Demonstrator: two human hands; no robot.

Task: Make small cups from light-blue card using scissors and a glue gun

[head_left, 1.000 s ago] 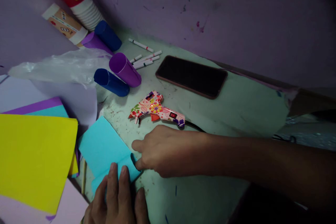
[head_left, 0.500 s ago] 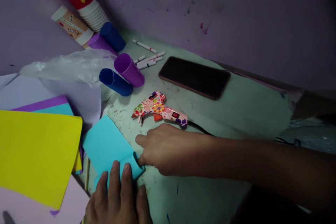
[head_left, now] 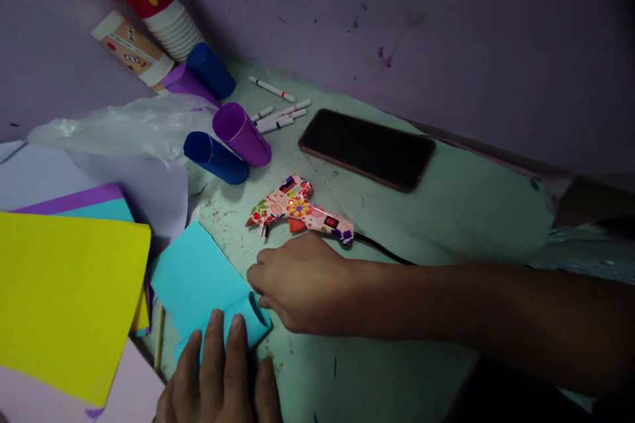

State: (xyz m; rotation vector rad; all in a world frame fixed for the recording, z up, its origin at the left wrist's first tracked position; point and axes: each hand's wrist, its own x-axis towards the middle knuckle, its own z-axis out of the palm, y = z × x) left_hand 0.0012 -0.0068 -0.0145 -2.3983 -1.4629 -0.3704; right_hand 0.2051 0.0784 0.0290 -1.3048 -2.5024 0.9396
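A light blue sheet of paper (head_left: pixel 196 277) lies on the table, its near edge rolled over into a loose curl. My left hand (head_left: pixel 213 377) rests on the curl from the near side, fingers spread and pressing down. Beside the curl's right end is my right hand (head_left: pixel 302 284), its fingers bent inward and the tips by the paper's edge. Whatever those fingers may hold is hidden. Just beyond my right hand lies a flower-patterned glue gun (head_left: pixel 300 205), nozzle to the left, with a black cord.
Blue (head_left: pixel 215 158) and purple paper tubes (head_left: pixel 243 135) stand behind the glue gun, near several white markers (head_left: pixel 282 120). A phone (head_left: pixel 367 149) lies toward the wall. Yellow paper (head_left: pixel 69 297) tops a stack at left. Paper cups (head_left: pixel 176 30) stand in the back corner.
My right hand's fingertip has come out of the curl's open end, and the fingers have closed more. My left hand stays on the paper. The view has shifted slightly.
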